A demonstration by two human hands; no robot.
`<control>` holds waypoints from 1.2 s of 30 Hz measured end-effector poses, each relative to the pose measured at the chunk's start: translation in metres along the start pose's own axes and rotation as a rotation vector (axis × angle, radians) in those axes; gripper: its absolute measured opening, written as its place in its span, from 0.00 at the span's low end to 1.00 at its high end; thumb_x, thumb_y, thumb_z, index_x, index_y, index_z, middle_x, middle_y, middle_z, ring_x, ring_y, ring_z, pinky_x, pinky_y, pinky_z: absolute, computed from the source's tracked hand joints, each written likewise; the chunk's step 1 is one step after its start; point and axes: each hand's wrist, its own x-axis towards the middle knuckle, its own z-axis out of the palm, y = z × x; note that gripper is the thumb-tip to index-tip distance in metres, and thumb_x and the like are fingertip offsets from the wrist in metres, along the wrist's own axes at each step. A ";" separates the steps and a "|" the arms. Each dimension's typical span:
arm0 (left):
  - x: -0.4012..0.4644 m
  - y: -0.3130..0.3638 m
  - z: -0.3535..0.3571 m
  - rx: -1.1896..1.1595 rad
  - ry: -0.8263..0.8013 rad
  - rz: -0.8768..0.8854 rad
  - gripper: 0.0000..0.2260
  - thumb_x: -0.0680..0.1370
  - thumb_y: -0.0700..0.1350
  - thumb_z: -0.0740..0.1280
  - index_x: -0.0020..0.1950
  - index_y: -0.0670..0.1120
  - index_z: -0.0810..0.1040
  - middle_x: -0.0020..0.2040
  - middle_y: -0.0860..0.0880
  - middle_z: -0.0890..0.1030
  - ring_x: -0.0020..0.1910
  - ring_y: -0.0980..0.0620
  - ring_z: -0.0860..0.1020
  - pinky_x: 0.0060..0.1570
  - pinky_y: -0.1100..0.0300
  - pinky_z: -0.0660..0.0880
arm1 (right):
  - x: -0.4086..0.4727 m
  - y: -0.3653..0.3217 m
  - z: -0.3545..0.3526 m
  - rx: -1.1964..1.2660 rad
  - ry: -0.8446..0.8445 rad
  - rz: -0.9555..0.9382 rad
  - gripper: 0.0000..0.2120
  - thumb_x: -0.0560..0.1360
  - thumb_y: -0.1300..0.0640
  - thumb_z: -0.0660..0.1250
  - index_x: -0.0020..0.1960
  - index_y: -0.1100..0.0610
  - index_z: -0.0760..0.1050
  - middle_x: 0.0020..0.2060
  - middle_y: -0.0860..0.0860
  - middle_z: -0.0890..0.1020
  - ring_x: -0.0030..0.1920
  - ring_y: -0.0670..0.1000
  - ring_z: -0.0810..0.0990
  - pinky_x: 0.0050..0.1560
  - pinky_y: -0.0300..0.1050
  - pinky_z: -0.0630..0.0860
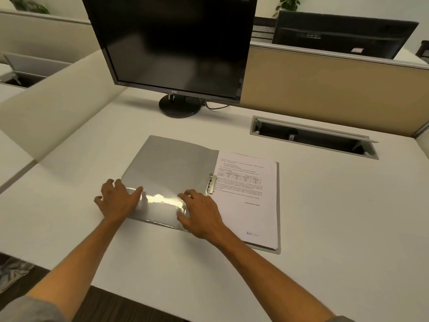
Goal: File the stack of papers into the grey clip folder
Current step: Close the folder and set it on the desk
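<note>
The grey clip folder (169, 168) lies open flat on the white desk (325, 205). A stack of printed papers (250, 201) rests on its right half, with the metal clip (210, 184) at the spine along the stack's left edge. My left hand (118, 198) rests with fingers spread on the left edge of the open cover. On the cover's near part, just left of the clip, my right hand (199, 214) lies flat, fingers apart. Neither hand grips anything.
A black monitor (171, 45) on a round stand (180, 105) stands behind the folder. An open cable tray (313, 138) is sunk into the desk at the back right. Beige partitions (325, 82) border the desk at the back and left.
</note>
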 end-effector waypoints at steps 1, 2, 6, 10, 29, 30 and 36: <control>0.005 -0.006 -0.003 0.032 -0.019 -0.030 0.33 0.74 0.63 0.65 0.69 0.39 0.70 0.73 0.40 0.67 0.73 0.41 0.62 0.68 0.39 0.57 | 0.002 -0.007 0.001 0.007 -0.005 -0.009 0.23 0.77 0.47 0.62 0.70 0.53 0.69 0.67 0.54 0.74 0.61 0.57 0.76 0.61 0.54 0.71; 0.010 -0.011 -0.006 0.060 -0.044 -0.057 0.34 0.74 0.64 0.64 0.68 0.39 0.71 0.72 0.40 0.66 0.73 0.42 0.61 0.68 0.38 0.57 | 0.004 -0.013 0.001 0.011 -0.013 -0.015 0.23 0.77 0.47 0.62 0.70 0.53 0.69 0.68 0.54 0.73 0.61 0.57 0.76 0.61 0.54 0.71; 0.022 -0.019 -0.014 0.074 -0.113 -0.105 0.31 0.75 0.65 0.61 0.63 0.40 0.77 0.66 0.38 0.73 0.68 0.38 0.68 0.66 0.39 0.61 | 0.012 -0.032 0.001 0.046 -0.038 -0.014 0.24 0.78 0.47 0.62 0.71 0.53 0.68 0.69 0.54 0.72 0.63 0.56 0.75 0.63 0.53 0.69; 0.020 -0.014 -0.031 -0.122 -0.054 -0.123 0.26 0.74 0.58 0.66 0.63 0.41 0.75 0.61 0.38 0.78 0.61 0.35 0.74 0.61 0.43 0.68 | 0.016 -0.043 -0.004 0.075 -0.011 -0.016 0.24 0.77 0.46 0.62 0.72 0.52 0.68 0.69 0.53 0.73 0.63 0.56 0.75 0.63 0.54 0.70; -0.110 0.132 -0.136 -0.838 -0.423 0.681 0.13 0.82 0.45 0.58 0.57 0.48 0.82 0.54 0.51 0.84 0.55 0.55 0.80 0.53 0.55 0.77 | -0.016 -0.034 -0.149 0.714 0.414 0.243 0.28 0.76 0.40 0.64 0.72 0.47 0.64 0.60 0.54 0.81 0.43 0.43 0.83 0.46 0.39 0.80; -0.117 0.138 -0.129 -0.833 -0.447 0.695 0.13 0.82 0.46 0.58 0.58 0.48 0.82 0.55 0.51 0.84 0.57 0.54 0.79 0.55 0.55 0.76 | -0.024 -0.025 -0.153 0.707 0.427 0.263 0.26 0.76 0.44 0.65 0.72 0.47 0.64 0.60 0.53 0.81 0.41 0.42 0.83 0.44 0.37 0.79; -0.145 0.153 -0.066 -0.686 -0.508 0.749 0.14 0.77 0.57 0.62 0.57 0.54 0.80 0.59 0.55 0.80 0.58 0.55 0.76 0.57 0.57 0.73 | -0.077 0.033 -0.161 0.622 0.475 0.412 0.20 0.79 0.56 0.65 0.69 0.49 0.69 0.57 0.50 0.82 0.49 0.48 0.82 0.50 0.47 0.81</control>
